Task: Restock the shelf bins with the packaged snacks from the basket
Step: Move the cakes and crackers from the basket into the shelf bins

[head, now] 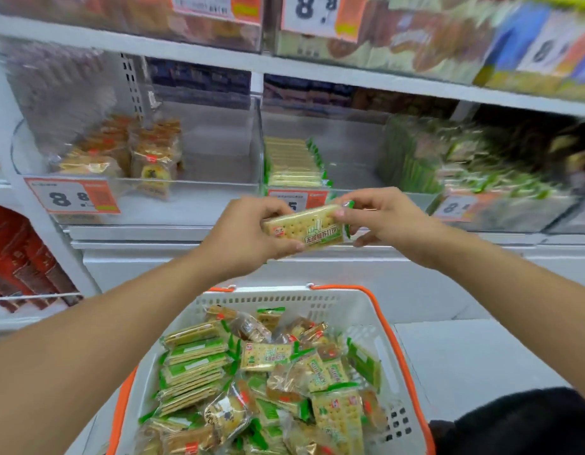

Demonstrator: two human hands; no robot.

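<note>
A green-and-cream cracker pack (309, 229) is held in the air between both hands, in front of the middle shelf bin. My left hand (248, 236) grips its left end, thumb underneath. My right hand (380, 215) pinches its right end. Behind it, the clear middle bin (350, 149) holds a row of the same cracker packs (294, 162) at its left side. Below my arms stands a white basket with orange rim (380, 310), filled with several green cracker packs and brown pastry packs (265, 372).
The left bin (219, 149) holds golden pastry packs (146, 152). The right bin (481, 198) is piled with green packs, blurred. Orange price tags hang on the bin fronts. Upper shelf bins hold other snacks. Red boxes (18, 257) sit at lower left. A dark sleeve (521, 421) shows at bottom right.
</note>
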